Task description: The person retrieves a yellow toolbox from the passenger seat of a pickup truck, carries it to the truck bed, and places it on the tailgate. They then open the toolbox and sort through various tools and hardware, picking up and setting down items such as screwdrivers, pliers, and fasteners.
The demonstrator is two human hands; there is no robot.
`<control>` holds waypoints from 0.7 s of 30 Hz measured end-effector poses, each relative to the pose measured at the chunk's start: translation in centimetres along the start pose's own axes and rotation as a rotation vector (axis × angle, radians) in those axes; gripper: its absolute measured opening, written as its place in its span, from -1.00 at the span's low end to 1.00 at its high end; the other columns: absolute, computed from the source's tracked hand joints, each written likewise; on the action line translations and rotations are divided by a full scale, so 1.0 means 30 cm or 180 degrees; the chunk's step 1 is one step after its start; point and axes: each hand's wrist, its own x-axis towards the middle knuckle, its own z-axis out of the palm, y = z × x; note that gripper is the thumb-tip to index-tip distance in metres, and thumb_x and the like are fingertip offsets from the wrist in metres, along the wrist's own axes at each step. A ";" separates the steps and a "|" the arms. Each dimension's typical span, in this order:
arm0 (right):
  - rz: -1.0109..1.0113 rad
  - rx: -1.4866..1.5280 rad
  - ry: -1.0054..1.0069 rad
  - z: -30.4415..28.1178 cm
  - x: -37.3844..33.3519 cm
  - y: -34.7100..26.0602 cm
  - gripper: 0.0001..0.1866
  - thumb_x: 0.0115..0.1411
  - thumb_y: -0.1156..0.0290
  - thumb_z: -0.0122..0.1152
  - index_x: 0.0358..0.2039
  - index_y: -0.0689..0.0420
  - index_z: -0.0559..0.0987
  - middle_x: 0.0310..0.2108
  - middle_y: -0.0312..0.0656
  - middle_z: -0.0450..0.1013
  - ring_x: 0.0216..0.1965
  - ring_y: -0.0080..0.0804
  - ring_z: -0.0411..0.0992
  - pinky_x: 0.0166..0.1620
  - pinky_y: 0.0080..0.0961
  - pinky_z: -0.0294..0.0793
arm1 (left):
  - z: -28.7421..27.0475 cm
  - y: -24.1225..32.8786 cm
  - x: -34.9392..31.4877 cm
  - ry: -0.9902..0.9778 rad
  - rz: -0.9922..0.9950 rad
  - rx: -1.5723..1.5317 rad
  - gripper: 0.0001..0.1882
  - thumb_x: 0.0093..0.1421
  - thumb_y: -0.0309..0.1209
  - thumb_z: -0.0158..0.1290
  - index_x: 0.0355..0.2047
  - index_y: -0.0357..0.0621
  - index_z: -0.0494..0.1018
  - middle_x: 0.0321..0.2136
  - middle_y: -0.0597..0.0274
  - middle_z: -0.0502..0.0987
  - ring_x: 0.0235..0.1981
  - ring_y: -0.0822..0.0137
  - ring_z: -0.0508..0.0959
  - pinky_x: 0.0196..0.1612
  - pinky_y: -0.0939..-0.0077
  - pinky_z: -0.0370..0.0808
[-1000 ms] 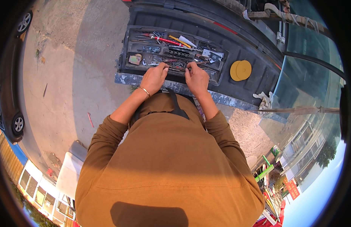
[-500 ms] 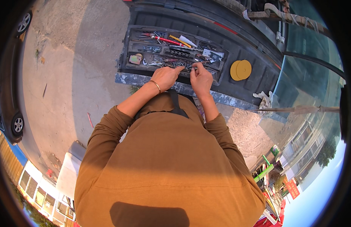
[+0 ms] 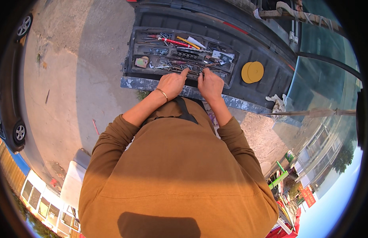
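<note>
A grey divided tray [image 3: 236,75] full of loose hardware lies in front of me. My left hand [image 3: 172,84] reaches over its near edge, the index finger stretched down among the screws [image 3: 195,70]; its other fingers are largely hidden. Close beside it on the right, my right hand [image 3: 211,84] has its fingers curled in at the same compartment. Whatever it pinches is too small or hidden to name. Farther back in the tray lie a red rod-like tool [image 3: 178,42], a yellow-handled tool [image 3: 188,42] and metal plates [image 3: 222,56]. A tape measure [image 3: 142,62] sits at its left end.
The tray rests on a dark ribbed truck bed [image 3: 267,59] with a worn metal edge [image 3: 235,104]. Two overlapping yellow discs [image 3: 255,72] lie right of it, a crumpled rag [image 3: 276,104] near the edge. Glass panes [image 3: 322,87] stand at right; a dark car [image 3: 9,91] is far left.
My left hand has drawn slightly left and its index finger now points more forward into the screws. The right hand has turned knuckles-up, its fingers lower. A little more gap shows between the hands.
</note>
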 end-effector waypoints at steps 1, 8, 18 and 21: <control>-0.0005 0.0055 0.0032 -0.001 0.000 0.003 -0.89 0.23 0.41 0.26 -0.36 0.15 0.54 -0.43 -0.02 0.61 -0.39 0.02 0.62 -0.32 -0.10 0.57 | -0.001 0.000 -0.003 0.0004 -0.0011 -0.0006 -0.53 0.42 -0.33 -0.01 0.32 -0.06 0.37 -0.45 -0.12 0.66 -0.37 -0.18 0.66 -0.30 -0.12 0.55; -0.0407 0.0706 0.0252 0.034 0.039 -0.012 -0.85 0.24 0.45 0.28 -0.18 0.06 0.69 -0.34 -0.09 0.66 -0.32 -0.04 0.64 -0.29 -0.17 0.59 | -0.012 -0.002 0.008 0.0090 0.0282 -0.0142 -0.53 0.37 -0.38 -0.01 0.30 0.05 0.39 -0.44 -0.11 0.66 -0.38 -0.17 0.66 -0.30 -0.10 0.55; -0.0433 0.0318 -0.0077 0.038 0.041 0.026 -0.88 0.25 0.44 0.27 -0.22 0.09 0.70 -0.33 -0.08 0.66 -0.30 -0.03 0.64 -0.27 -0.17 0.61 | -0.007 0.006 0.021 0.0026 0.0190 0.0330 -0.47 0.30 -0.43 -0.02 0.30 -0.04 0.39 -0.45 -0.07 0.66 -0.39 -0.12 0.68 -0.33 -0.04 0.58; -0.0457 0.0275 -0.0025 0.040 0.042 0.032 -0.91 0.25 0.40 0.31 -0.26 0.10 0.68 -0.37 -0.10 0.65 -0.32 -0.05 0.64 -0.29 -0.17 0.60 | -0.017 0.005 0.006 0.0010 0.0111 0.0136 -0.54 0.35 -0.39 -0.03 0.26 -0.04 0.42 -0.45 -0.10 0.65 -0.37 -0.15 0.67 -0.31 -0.07 0.57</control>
